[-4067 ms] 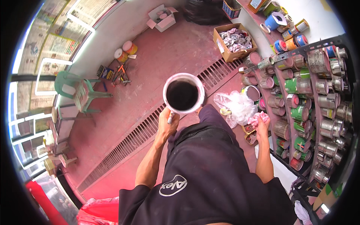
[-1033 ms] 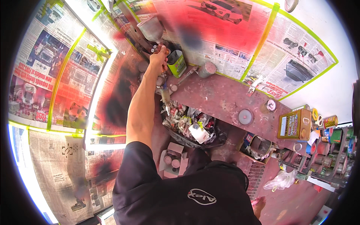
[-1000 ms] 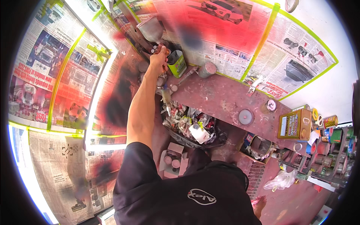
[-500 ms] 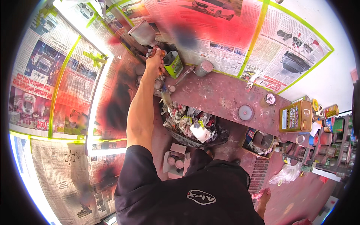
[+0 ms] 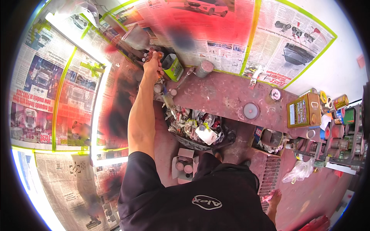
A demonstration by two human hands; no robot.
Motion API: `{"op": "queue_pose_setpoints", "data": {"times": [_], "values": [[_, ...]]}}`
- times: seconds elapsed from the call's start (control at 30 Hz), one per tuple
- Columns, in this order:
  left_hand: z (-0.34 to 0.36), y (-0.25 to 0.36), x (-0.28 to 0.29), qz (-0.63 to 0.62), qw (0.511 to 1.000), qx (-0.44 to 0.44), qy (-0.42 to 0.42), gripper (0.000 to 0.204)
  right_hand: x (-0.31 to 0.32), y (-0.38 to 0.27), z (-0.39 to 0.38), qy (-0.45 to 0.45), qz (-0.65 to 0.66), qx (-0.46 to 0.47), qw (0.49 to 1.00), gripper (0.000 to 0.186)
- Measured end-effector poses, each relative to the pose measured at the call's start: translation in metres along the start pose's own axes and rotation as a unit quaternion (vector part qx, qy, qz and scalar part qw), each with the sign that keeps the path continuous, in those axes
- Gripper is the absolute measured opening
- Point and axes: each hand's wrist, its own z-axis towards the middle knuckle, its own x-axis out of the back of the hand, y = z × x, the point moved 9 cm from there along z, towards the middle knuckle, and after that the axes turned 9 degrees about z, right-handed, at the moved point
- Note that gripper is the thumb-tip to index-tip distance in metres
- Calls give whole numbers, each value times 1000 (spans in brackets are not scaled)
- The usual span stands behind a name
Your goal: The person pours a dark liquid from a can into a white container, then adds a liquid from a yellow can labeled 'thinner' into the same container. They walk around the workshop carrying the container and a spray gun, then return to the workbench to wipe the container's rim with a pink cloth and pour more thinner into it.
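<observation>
My left arm stretches out to the far left end of the bench. My left hand [image 5: 153,66] is closed around a spray gun [image 5: 137,37] with a grey, paint-dusted cup, which tilts toward the papered wall. Just right of that hand stands a green-and-black open tin [image 5: 172,67]. Small jars and a brush-like tool [image 5: 168,101] lie below it, near the bench edge. Low on the right, my right hand [image 5: 274,199] hangs beside my body, its fingers closed on a crumpled pink-and-white cloth [image 5: 266,197], partly hidden by my shirt.
A black bag of crumpled waste [image 5: 192,125] sits under the bench's front edge. On the bench [image 5: 227,92] are a grey can [image 5: 204,68], a round lid [image 5: 251,110] and a gold rectangular can [image 5: 304,110]. A cluttered rack [image 5: 339,142] stands right. A lit tube [image 5: 101,100] borders the left wall.
The whole view has shifted slightly, so the bench items sit a little farther left. My left hand keeps its grip on the spray gun, and the right still holds the cloth.
</observation>
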Motion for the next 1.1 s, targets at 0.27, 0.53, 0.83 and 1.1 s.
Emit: {"op": "queue_pose_setpoints", "data": {"times": [0.27, 0.53, 0.83, 1.1], "values": [[4, 9, -2, -6, 1000, -6, -7, 40, -25, -14, -17, 11, 38, -26, 999, 36], [0, 10, -2, 3, 1000, -7, -21, 39, 4, 10, 9, 8, -11, 61, 998, 36], [4, 9, 1, 21, 1000, -4, -18, 42, -21, -5, -6, 16, -26, 3, 1000, 33], [-4, 5, 5, 24, 1000, -3, -9, 42, -14, -11, 4, 33, -66, 36, 997, 37]]}}
